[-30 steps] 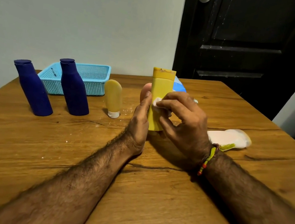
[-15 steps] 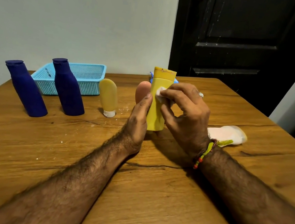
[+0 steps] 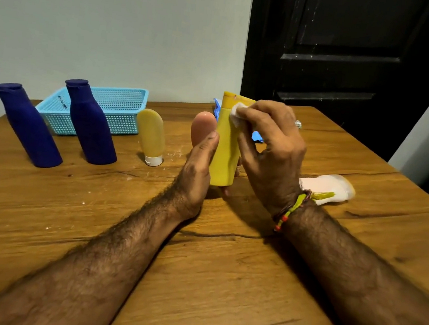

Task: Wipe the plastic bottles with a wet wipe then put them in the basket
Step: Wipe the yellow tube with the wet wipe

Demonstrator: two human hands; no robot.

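Observation:
My left hand [image 3: 198, 169] grips a tall yellow bottle [image 3: 225, 150] upright just above the table's middle. My right hand [image 3: 268, 152] presses a small white wet wipe [image 3: 236, 116] against the bottle near its top. Behind my left thumb a pink bottle [image 3: 202, 125] is partly hidden. A small yellow tube [image 3: 150, 135] stands on its white cap to the left. Two dark blue bottles [image 3: 27, 127] [image 3: 91, 125] stand at the far left. The light blue basket [image 3: 122, 113] sits behind them by the wall.
A white bottle [image 3: 326, 187] lies on its side at the right of the wooden table [image 3: 221, 271]. A blue wipes pack [image 3: 217, 108] shows behind the yellow bottle. A dark door [image 3: 356, 58] stands beyond the table's far right corner.
My right hand has slid the wipe up the yellow bottle from its middle to near its cap. My left hand keeps the same hold.

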